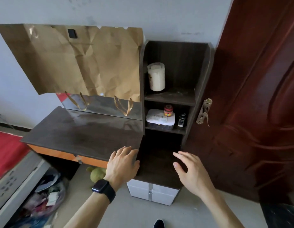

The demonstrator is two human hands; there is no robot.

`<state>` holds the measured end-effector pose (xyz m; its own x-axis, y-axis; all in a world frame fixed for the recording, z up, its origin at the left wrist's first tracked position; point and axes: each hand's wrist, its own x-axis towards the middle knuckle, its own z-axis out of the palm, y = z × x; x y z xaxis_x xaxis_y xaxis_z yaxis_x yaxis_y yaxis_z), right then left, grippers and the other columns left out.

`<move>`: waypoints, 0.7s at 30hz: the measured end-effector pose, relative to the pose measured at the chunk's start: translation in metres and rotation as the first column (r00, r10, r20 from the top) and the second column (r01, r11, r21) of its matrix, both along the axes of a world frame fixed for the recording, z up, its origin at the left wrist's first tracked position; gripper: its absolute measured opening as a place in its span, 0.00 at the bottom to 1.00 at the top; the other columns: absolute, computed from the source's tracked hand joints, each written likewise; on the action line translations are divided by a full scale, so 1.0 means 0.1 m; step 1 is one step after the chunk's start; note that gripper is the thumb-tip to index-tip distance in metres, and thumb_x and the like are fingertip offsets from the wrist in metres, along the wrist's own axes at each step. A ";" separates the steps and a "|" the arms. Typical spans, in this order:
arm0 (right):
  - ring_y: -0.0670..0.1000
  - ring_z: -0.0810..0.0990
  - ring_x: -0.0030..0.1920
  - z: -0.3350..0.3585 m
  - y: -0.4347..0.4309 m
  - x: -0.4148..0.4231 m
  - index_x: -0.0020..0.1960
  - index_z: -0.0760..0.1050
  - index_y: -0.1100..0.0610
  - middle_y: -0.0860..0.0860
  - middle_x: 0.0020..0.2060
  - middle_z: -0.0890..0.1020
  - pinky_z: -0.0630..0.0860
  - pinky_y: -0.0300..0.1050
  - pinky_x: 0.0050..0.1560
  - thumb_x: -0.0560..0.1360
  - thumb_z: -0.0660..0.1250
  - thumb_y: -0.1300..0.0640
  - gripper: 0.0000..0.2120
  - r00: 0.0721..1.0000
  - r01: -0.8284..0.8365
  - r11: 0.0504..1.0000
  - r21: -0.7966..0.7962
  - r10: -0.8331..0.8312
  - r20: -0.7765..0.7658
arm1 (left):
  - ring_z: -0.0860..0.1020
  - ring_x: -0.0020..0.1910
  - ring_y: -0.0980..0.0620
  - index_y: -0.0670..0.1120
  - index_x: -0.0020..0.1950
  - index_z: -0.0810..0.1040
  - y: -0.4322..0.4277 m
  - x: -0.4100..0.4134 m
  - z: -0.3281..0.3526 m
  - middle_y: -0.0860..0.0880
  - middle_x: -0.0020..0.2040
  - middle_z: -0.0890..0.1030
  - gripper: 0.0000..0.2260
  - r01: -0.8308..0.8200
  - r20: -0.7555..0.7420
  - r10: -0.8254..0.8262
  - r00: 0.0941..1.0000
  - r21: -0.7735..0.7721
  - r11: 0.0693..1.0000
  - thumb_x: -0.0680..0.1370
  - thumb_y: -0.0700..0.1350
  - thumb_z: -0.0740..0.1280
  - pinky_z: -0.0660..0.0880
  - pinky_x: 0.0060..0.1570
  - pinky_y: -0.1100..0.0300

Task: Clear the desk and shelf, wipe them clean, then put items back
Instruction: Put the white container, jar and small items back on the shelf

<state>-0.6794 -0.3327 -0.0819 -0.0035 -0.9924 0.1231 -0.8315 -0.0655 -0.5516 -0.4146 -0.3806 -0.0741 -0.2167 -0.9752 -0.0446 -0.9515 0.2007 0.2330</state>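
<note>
The left hand [121, 163] and right hand [190, 168], both released and empty before the shelf [204, 68], should lift its white canister [156, 76] out upright.

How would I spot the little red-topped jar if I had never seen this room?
Find the dark shelf unit between the desk and the red door. On its middle shelf, the jar stands at the back of a white box, with a small black bottle to its right. It alone has a red top and a colourful label.
</note>
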 end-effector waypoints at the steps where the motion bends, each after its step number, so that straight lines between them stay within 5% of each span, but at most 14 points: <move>1: 0.44 0.69 0.67 -0.06 -0.16 0.00 0.68 0.74 0.48 0.43 0.64 0.76 0.59 0.32 0.65 0.79 0.64 0.48 0.18 0.999 0.005 0.999 0.033 -0.006 0.031 | 0.61 0.77 0.51 0.59 0.76 0.65 -0.14 -0.03 -0.04 0.57 0.76 0.66 0.22 0.006 0.001 -0.006 1.000 0.024 1.000 0.81 0.57 0.58 0.60 0.76 0.51; 7: 0.44 0.75 0.63 -0.45 -1.05 0.01 0.68 0.73 0.49 0.42 0.63 0.77 0.67 0.37 0.62 0.77 0.66 0.47 0.20 0.959 0.058 0.974 0.220 -0.116 0.258 | 0.65 0.74 0.50 0.59 0.76 0.65 -0.95 -0.22 -0.30 0.55 0.75 0.67 0.23 0.009 -0.017 -0.006 1.000 0.139 0.990 0.80 0.58 0.60 0.66 0.70 0.54; 15: 0.42 0.79 0.45 -0.69 -2.31 0.03 0.68 0.70 0.54 0.49 0.62 0.78 0.69 0.36 0.49 0.73 0.72 0.44 0.28 0.757 0.337 0.858 0.388 -0.492 0.430 | 0.66 0.73 0.44 0.52 0.79 0.59 -2.04 -0.71 -0.62 0.48 0.80 0.54 0.30 0.132 -0.033 -0.128 0.991 0.185 0.974 0.79 0.53 0.65 0.72 0.65 0.48; 21: 0.52 0.72 0.66 -0.85 -2.94 0.09 0.72 0.65 0.55 0.51 0.66 0.73 0.66 0.42 0.60 0.71 0.73 0.41 0.36 0.722 0.491 0.800 0.344 -0.595 0.353 | 0.74 0.67 0.40 0.55 0.82 0.42 -2.65 -0.89 -0.79 0.48 0.81 0.46 0.37 0.191 0.052 -0.210 0.976 0.249 0.949 0.81 0.53 0.63 0.77 0.52 0.47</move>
